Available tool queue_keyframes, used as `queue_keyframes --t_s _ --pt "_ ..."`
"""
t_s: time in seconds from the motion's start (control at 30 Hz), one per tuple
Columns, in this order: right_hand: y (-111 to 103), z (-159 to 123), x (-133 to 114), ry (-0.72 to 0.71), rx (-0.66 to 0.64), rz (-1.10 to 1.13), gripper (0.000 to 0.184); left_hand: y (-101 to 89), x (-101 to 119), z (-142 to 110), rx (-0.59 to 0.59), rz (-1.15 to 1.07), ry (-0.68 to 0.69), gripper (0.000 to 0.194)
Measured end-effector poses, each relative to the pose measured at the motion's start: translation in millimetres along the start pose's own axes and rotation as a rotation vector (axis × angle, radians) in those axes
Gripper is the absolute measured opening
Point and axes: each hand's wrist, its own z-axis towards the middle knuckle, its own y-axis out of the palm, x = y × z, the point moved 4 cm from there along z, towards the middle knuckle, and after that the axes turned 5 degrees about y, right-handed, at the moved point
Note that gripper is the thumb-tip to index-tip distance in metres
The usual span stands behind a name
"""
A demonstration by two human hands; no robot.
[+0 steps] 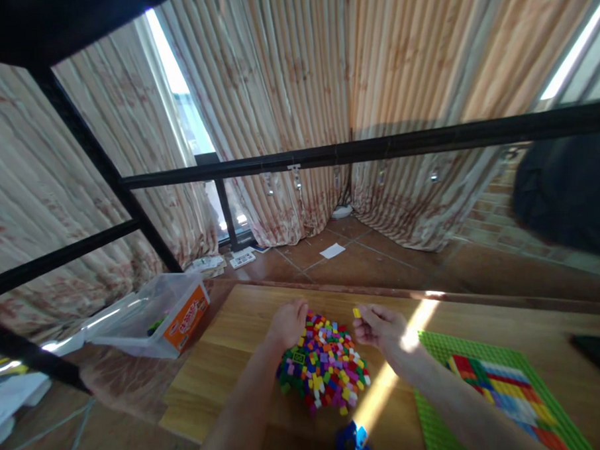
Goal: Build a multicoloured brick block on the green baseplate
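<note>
A heap of small, many-coloured toy building bricks (330, 363) lies on the wooden table. My right hand (384, 327) is just to the right of the heap, closed in a pinch with a small yellow brick (356, 313) between thumb and finger. At the heap's upper left edge is my left hand (288, 324), close against the bricks; its fingers are mostly hidden, so I cannot tell what they hold. A green baseplate (434, 344) sits at the right, partly under my right forearm. Rows of coloured bricks (506, 388) are fixed on it.
A blue object (353, 441) stands at the table's (226, 347) near edge. Left of the table is a clear plastic bin (149, 304) with an orange label. A dark flat object (596, 351) lies far right. Black metal bars (327, 155) cross in front of curtains (284, 86).
</note>
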Motion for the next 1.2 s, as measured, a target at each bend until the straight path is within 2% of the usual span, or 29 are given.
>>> queue_keyframes --t_s 0.1,0.23,0.4,0.57,0.83,1.07,1.2 --pt "-19 -32 -13 0.106 -0.051 0.097 0.034 7.5 2 7 -0.078 0.042 0.003 0.03" --pt "-48 -70 -31 0.154 -0.053 0.193 0.025 7.4 1 6 -0.119 0.108 0.0 0.034" --pt "-72 -96 -31 0.169 -0.017 0.25 0.024 0.6 2 8 -0.161 0.194 0.008 0.032" --pt "-80 -99 -14 0.21 0.052 0.293 0.026 -3.0 5 10 -0.19 0.291 0.017 0.023" --pt "-82 -96 -5 0.246 0.01 0.334 0.024 -5.4 8 0 -0.124 0.315 -0.026 0.014" --pt "-81 -102 -10 0.246 -0.01 0.39 0.024 -20.4 27 -21 -0.007 0.171 -0.082 0.015" --pt "-96 -103 -19 0.195 -0.026 0.358 0.029 -24.8 52 -34 0.122 -0.121 -0.121 0.009"
